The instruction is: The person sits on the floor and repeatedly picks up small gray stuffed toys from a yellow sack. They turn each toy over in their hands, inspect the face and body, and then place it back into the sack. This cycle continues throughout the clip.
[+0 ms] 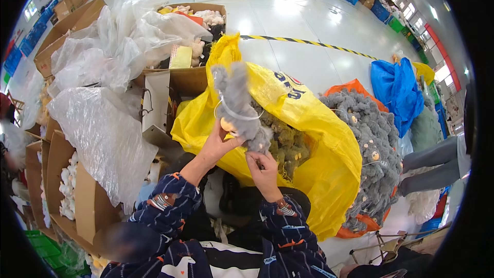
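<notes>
A fluffy grey plush toy (245, 126) with a peach-coloured face patch is held up before me, over the mouth of a yellow woven sack (329, 157). Around it runs a thin white cord or band. My left hand (218, 143) is closed round its lower left side, thumb near the face patch. At the toy's bottom edge, my right hand (264, 171) pinches the fur or a thread there; I cannot tell which. The toy's upper end is smeared by motion. More grey fluffy pieces (288, 146) lie inside the sack.
Right of the sack, grey plush toys (368, 149) fill an orange sack (355, 87), with a blue bag (396, 92) behind. Cardboard boxes (92, 201) and clear plastic sheeting (103, 134) crowd my left. Someone's grey-trousered leg (432, 164) is at far right. Striped tape (309, 42) crosses the floor.
</notes>
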The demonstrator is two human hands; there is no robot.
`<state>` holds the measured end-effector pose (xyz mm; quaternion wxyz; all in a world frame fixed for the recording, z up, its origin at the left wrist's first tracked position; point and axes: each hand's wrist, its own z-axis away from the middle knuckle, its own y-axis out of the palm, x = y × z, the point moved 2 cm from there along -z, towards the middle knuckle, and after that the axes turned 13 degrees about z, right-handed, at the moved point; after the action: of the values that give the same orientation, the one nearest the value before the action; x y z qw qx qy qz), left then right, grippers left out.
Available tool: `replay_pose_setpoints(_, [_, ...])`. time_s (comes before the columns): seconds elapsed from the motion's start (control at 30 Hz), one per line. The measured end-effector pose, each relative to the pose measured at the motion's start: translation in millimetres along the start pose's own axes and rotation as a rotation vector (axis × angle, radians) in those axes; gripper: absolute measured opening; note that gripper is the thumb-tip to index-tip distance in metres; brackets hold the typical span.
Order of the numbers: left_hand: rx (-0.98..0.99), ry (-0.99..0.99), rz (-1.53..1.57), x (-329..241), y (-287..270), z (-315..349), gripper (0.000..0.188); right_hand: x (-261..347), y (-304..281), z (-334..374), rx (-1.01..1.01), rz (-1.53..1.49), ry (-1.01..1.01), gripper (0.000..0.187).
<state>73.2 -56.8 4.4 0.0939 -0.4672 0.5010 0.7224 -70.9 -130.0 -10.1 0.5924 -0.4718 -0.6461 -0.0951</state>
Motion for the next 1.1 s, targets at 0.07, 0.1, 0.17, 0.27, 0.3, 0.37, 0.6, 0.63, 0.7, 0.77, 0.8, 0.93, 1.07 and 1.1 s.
replay_pose_setpoints(0.07, [-0.009,0.006,0.081,-9,-2,2,0.043,11,1,-6,-0.084,0.428,-0.291,0.013])
replay_pose_setpoints(0.1, [-0.111,-0.104,0.389,2,-18,-2,0.034,10,5,-4,-0.063,0.457,-0.311,0.015])
replay_pose_setpoints(0.17, [-0.112,-0.096,0.549,-7,-17,-5,0.033,16,5,-5,-0.036,0.413,-0.352,0.011])
replay_pose_setpoints(0.27, [-0.148,-0.085,0.664,-16,-25,-10,0.033,20,0,1,-0.040,0.206,-0.211,0.017])
replay_pose_setpoints(0.3, [-0.159,-0.083,0.664,-19,-28,-10,0.033,19,0,2,-0.050,0.113,-0.128,0.021])
replay_pose_setpoints(0.37, [-0.188,-0.077,0.643,-24,-29,-9,0.035,19,1,-6,-0.134,-0.220,0.028,0.029])
replay_pose_setpoints(0.6, [-0.322,-0.048,0.361,4,-12,-9,0.039,17,-2,-6,-0.019,-0.162,0.099,0.051])
replay_pose_setpoints(0.63, [-0.292,-0.020,0.345,2,-15,-8,0.039,13,6,-6,-0.040,-0.288,0.137,0.046])
replay_pose_setpoints(0.7, [-0.327,0.033,0.247,4,-6,-7,0.040,10,10,3,0.202,-0.866,0.624,0.031])
replay_pose_setpoints(0.77, [-0.450,0.103,0.092,0,13,-2,0.042,1,11,8,0.280,-1.123,0.750,0.027])
replay_pose_setpoints(0.8, [-0.412,0.100,0.075,7,19,-3,0.044,-2,8,10,0.253,-1.138,0.770,0.026])
replay_pose_setpoints(0.93, [-0.325,0.046,0.082,8,8,-9,0.047,-3,8,0,0.096,-1.254,0.767,0.032])
replay_pose_setpoints(1.07, [-0.293,-0.060,0.387,15,-8,-17,0.045,14,-9,-2,0.141,-1.011,0.591,0.064])
replay_pose_setpoints(1.1, [-0.329,-0.083,0.403,18,-6,-19,0.044,16,-13,-3,0.158,-0.945,0.539,0.066])
